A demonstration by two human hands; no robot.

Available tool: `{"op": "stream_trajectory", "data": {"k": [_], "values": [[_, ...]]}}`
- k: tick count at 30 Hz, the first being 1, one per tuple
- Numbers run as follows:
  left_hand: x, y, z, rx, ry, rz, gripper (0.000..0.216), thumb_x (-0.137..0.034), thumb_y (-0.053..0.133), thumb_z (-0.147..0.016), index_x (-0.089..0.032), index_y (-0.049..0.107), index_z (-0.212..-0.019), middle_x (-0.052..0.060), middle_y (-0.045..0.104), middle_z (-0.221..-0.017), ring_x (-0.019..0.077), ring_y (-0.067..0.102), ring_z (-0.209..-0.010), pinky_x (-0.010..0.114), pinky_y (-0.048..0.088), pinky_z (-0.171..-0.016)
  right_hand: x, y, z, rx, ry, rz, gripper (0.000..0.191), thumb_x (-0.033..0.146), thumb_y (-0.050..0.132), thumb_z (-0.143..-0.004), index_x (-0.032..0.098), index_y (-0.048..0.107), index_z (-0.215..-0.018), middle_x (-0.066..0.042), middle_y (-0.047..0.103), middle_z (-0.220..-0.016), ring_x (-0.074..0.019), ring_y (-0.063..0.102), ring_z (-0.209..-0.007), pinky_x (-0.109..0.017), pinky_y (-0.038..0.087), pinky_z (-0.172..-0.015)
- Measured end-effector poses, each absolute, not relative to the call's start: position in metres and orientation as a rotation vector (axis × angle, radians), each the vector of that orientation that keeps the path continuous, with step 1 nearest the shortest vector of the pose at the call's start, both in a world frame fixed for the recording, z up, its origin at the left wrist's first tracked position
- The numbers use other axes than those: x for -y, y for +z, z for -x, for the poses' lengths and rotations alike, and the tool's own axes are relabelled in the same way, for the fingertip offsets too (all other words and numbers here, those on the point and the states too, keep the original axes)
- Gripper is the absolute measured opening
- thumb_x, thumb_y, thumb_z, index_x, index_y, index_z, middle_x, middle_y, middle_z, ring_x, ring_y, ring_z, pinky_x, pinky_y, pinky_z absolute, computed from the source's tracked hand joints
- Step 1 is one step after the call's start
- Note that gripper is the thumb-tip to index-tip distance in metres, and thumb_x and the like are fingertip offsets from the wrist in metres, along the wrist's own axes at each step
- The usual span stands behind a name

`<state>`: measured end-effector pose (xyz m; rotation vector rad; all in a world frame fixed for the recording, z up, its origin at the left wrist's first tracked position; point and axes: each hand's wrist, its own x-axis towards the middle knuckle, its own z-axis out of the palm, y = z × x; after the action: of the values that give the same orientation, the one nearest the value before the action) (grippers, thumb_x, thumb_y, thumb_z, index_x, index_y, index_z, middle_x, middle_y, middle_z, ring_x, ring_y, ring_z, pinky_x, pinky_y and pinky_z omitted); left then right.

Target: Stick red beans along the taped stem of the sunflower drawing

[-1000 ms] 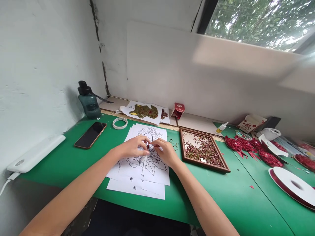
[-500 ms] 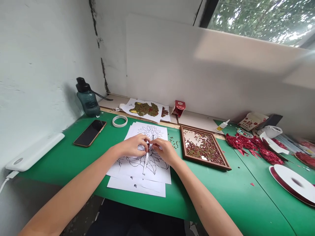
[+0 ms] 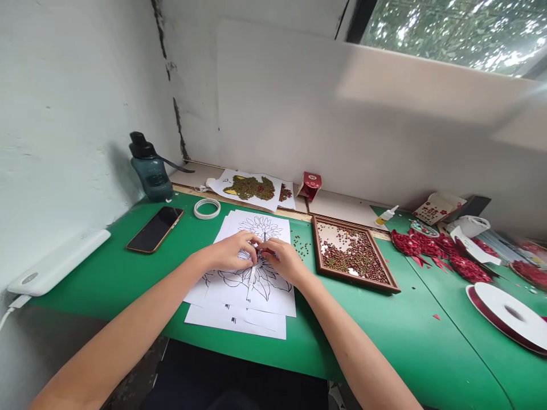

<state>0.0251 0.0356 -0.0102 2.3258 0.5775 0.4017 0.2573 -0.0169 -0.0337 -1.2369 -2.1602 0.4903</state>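
Observation:
A line drawing of a large flower on white paper (image 3: 233, 296) lies in front of me, on top of other sheets. My left hand (image 3: 235, 250) is over its middle, with thumb and fingertips pinched together. From the other side my right hand (image 3: 282, 257) meets it, its fingers also closed at the same spot. A narrow white tape strip (image 3: 252, 275) runs down from between the fingertips over the drawing. The fingers cover its upper end, so the exact grip is partly hidden.
A wooden framed tray (image 3: 359, 283) of red and green beans stands at right, with loose beans (image 3: 301, 246) beside it. Left are a tape roll (image 3: 207, 216), a phone (image 3: 154, 229) and a bottle (image 3: 151, 177). A glue bottle (image 3: 387, 215) and ribbon spool (image 3: 508, 313) are farther right.
The hands stay together at the flower's middle with only slight finger movement. The whole view has shifted a little.

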Motion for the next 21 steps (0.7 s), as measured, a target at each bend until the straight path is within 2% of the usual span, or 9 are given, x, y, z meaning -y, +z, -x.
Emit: {"op": "stream_trajectory", "data": {"k": [8,21], "values": [[-0.0372,-0.0100,-0.0247,-0.635,0.344,-2.298,0.021,-0.026,0.062,-0.095,-0.032,0.082,-0.095,0.002,0.059,-0.138,0.0277,0.049,-0.137,0.044,0.044,-0.115,0.0157,-0.0345,-0.2587,2.162,0.513,1.231,0.025,0.008,0.056,-0.094,0.023,0.073,-0.105,-0.003,0.070,-0.095,-0.0166,0.065,-0.083,-0.030,0.050,-0.076],[-0.0365,-0.0077,-0.0247,-0.651,0.285,-2.261,0.017,-0.029,0.067,-0.092,-0.030,0.083,-0.088,0.002,0.058,-0.142,0.0297,0.047,-0.138,0.042,0.043,-0.114,0.0161,-0.0328,-0.2580,2.160,0.538,1.255,0.026,0.006,0.057,-0.094,0.022,0.074,-0.104,-0.003,0.069,-0.095,-0.0163,0.064,-0.083,-0.029,0.048,-0.075]]}}
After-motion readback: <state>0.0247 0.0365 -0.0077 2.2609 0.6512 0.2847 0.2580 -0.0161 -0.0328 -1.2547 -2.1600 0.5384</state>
